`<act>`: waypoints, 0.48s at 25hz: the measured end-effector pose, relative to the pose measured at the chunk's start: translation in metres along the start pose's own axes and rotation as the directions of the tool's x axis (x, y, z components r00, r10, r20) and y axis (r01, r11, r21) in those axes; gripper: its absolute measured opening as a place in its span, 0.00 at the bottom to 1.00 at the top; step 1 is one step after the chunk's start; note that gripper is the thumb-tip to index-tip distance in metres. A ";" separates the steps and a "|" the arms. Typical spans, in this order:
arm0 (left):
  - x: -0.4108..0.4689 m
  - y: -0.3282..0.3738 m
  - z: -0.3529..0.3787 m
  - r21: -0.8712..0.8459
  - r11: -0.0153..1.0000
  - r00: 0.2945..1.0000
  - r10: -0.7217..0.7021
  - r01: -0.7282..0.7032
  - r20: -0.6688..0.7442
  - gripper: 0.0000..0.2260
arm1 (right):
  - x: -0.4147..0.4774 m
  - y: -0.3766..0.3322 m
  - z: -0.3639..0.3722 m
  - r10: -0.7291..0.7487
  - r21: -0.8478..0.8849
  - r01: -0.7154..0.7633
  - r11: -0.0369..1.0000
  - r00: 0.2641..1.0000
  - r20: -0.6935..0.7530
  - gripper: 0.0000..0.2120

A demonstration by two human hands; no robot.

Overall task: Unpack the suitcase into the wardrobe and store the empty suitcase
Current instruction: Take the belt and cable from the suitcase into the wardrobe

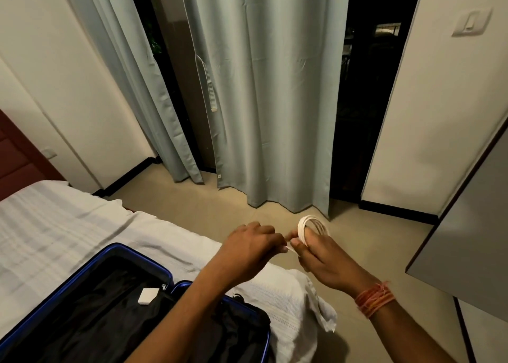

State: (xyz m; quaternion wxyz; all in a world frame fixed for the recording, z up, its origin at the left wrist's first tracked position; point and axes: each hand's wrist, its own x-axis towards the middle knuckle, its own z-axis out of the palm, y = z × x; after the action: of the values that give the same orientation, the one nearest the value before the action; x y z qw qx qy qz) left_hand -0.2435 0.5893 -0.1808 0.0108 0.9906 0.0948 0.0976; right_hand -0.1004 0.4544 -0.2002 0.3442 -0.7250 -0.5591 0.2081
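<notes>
Lying open on bed [68,225]: suitcase [125,248]; curtains [269,101] beyond

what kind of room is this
Most likely a bedroom, perhaps a hotel room: a bed with white bedding, an open blue suitcase lying on it, and long pale curtains that hang to the floor.

Open floor [371,252] between bed [68,225], curtain [275,101] and grey panel [467,225]

Open suitcase [82,307] on bed [68,225], left of both hands; curtains [261,101] behind.
</notes>
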 end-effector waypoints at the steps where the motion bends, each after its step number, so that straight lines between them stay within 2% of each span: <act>1: 0.003 -0.001 -0.001 0.001 1.000 0.999 0.000 0.000 -0.036 0.14 | -0.005 -0.002 -0.001 0.035 0.123 -0.038 0.992 0.999 0.027 0.22; 3: 0.011 0.007 0.003 -0.118 0.993 0.999 -0.016 0.011 -0.049 0.16 | -0.015 -0.005 -0.004 0.113 0.376 -0.138 0.916 0.990 0.088 0.28; 5: 0.018 0.024 0.014 -0.346 0.938 0.999 -0.018 0.001 -0.048 0.18 | -0.026 -0.003 -0.010 0.151 0.615 -0.219 0.757 0.975 0.161 0.27; 6: 0.021 0.035 0.019 -0.507 0.862 0.999 -0.018 -0.003 -0.038 0.18 | -0.032 -0.001 -0.014 0.133 0.726 -0.234 0.647 0.972 0.195 0.26; 7: 0.026 0.046 0.022 -0.684 0.730 1.000 -0.021 0.012 -0.004 0.18 | -0.039 0.003 -0.020 0.094 0.818 -0.236 0.525 0.971 0.219 0.26; 9: 0.033 0.067 0.023 -0.929 0.348 0.992 -0.004 0.123 0.129 0.16 | -0.051 0.013 -0.031 0.042 0.923 -0.234 0.306 0.972 0.233 0.26; 10: 0.038 0.077 0.024 -0.969 0.169 0.982 0.022 0.181 0.188 0.15 | -0.058 0.018 -0.037 0.070 0.942 -0.229 0.247 0.973 0.218 0.26; 11: 0.044 0.086 0.027 -0.975 0.055 0.976 0.034 0.214 0.216 0.15 | -0.064 0.021 -0.043 0.135 0.945 -0.228 0.234 0.970 0.200 0.26; 12: 0.050 0.096 0.032 -0.975 0.012 0.975 0.017 0.221 0.221 0.14 | -0.071 0.026 -0.049 0.229 0.937 -0.226 0.267 0.959 0.166 0.25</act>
State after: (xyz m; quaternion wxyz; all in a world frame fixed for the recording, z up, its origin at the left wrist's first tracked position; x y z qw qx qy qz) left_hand -0.1718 0.5048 -0.1985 0.7154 0.6934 0.0695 0.0502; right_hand -0.0699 0.3706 -0.1923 0.6714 -0.4546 -0.2186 0.5430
